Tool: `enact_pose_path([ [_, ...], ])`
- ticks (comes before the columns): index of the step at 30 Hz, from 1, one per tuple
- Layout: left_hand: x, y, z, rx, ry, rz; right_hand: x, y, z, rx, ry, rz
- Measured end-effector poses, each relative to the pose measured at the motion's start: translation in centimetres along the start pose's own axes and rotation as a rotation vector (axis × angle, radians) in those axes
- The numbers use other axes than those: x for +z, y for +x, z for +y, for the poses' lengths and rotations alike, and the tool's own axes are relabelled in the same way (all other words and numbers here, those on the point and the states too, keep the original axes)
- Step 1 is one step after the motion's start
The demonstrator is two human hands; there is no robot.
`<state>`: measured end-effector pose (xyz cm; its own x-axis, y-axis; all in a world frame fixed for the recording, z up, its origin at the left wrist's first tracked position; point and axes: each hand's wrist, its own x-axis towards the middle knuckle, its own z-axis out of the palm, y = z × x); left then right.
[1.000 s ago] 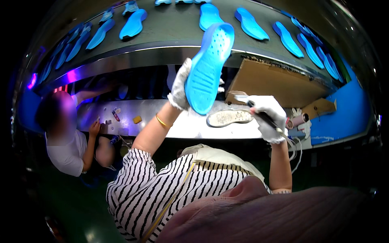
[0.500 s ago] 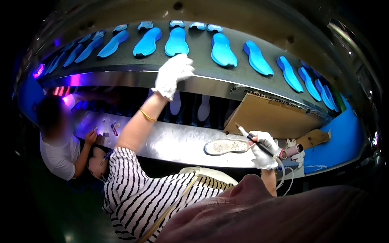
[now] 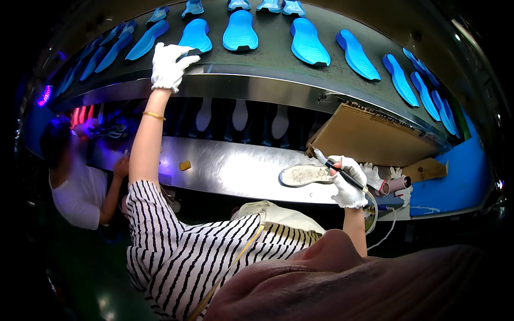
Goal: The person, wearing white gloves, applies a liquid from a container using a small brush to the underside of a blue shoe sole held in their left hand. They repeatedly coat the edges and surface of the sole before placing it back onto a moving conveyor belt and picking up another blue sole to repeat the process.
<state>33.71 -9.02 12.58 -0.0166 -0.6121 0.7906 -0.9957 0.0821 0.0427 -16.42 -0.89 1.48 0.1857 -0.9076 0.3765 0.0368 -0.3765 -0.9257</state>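
My left hand, in a white glove, reaches up over the front edge of the conveyor belt. Its thumb and fingers are apart at the near end of a blue shoe sole; whether they touch it I cannot tell. More blue soles, such as one just right of it, lie along the belt. A pen-like tool with a black grip and pale tip is gripped in my gloved right hand, a thin tube trailing behind. Beside that hand, a whitish sole lies on the metal bench.
A cardboard sheet leans under the belt at the right. Thread spools and white gloves sit beyond my right hand. A small yellow block rests on the bench. Another person works at the left.
My left hand has moved left along the belt, from the middle sole to one farther left. My right hand keeps hold of the tool beside the whitish sole. The whole view has shifted slightly.
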Motion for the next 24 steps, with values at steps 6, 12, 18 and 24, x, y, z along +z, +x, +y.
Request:
enact_pose_path([
  [6,-8.6,0.9,4.3,-0.455,-1.192,0.595,-0.7,0.5,1.2,-0.02,0.074,-0.005],
  [12,-7.9,-1.3,8.6,-0.151,-2.36,-0.207,-1.4,0.3,2.7,0.041,0.102,0.033],
  [18,4.5,-13.4,21.5,-1.089,-2.651,-0.625,-1.1,-0.9,2.4,0.055,0.037,0.035],
  [24,4.1,-16.0,27.2,-1.367,-2.52,-0.71,-1.4,-1.3,0.7,0.021,0.145,0.015],
])
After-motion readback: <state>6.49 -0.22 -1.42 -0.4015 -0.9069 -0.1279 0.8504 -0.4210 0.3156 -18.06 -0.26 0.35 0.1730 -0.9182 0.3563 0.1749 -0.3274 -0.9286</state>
